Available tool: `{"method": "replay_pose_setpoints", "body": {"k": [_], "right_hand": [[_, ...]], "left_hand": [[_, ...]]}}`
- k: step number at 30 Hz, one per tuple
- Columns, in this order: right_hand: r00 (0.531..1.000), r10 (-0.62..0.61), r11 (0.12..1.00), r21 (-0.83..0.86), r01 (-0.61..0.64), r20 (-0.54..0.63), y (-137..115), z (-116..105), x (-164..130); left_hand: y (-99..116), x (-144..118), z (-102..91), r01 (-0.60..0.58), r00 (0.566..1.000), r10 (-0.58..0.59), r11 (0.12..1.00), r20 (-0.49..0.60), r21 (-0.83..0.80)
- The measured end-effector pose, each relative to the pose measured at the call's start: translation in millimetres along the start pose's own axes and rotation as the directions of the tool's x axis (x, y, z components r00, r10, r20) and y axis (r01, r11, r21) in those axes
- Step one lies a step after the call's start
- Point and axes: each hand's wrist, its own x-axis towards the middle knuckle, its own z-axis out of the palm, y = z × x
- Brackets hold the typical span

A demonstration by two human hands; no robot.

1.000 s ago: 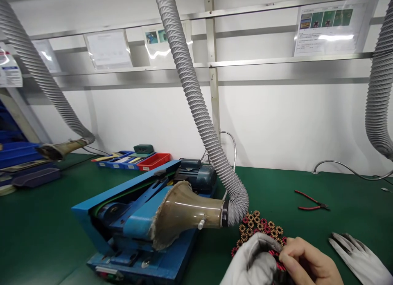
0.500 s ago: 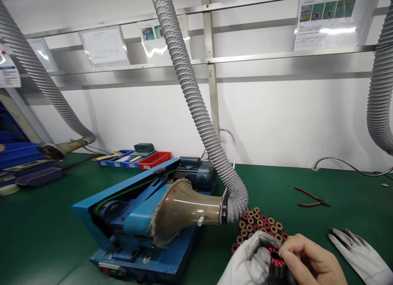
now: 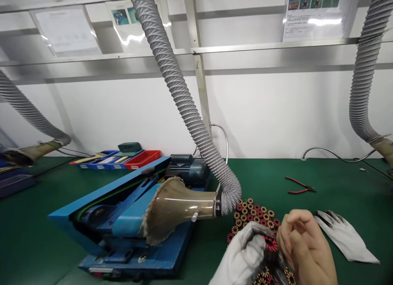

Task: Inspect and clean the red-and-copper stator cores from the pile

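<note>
My left hand, in a white work glove with greyed fingertips, grips a small dark cylindrical slotted motor core with a red, toothed end facing up. Close against its right side is my bare right hand, fingers curled in and thumb pressed to them; whatever they hold, if anything, is hidden. Behind and below the hands, many similar slotted cores, with tan or red ends, stand packed together on the green tabletop. Part of that group is covered by my hands.
A blue belt machine stands at left, a brown suction hood before it on a grey ribbed hose. Red-handled cutters and a white glove lie at right. Blue and red bins sit along the wall.
The view has shifted right, so the scene sits further left. My right fingers, formerly pinching at the core's top rim, are now curled beside it; the core remains in my left hand.
</note>
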Motion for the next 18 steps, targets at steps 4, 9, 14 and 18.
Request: {"method": "replay_pose_setpoints", "body": {"k": [4,9,14,18], "right_hand": [[0.952,0.148,0.989,-0.010,-0.151,0.270,-13,-4,9],[0.944,0.103,0.988,-0.142,-0.061,0.312,-15,-1,8],[0.918,0.081,0.985,-0.170,-0.015,0.388,-9,-6,8],[0.921,-0.011,0.946,-0.293,0.135,0.390,-9,-10,6]], "left_hand": [[3,-2,4.9,0.029,0.998,-0.036,0.990,-0.046,-0.139],[0,-3,2.6,0.039,0.998,-0.045,0.989,-0.040,-0.146],[2,-6,2.3,0.046,0.995,-0.065,0.974,-0.078,-0.221],[5,-7,4.9,0.045,0.998,-0.052,0.988,-0.046,-0.146]]}}
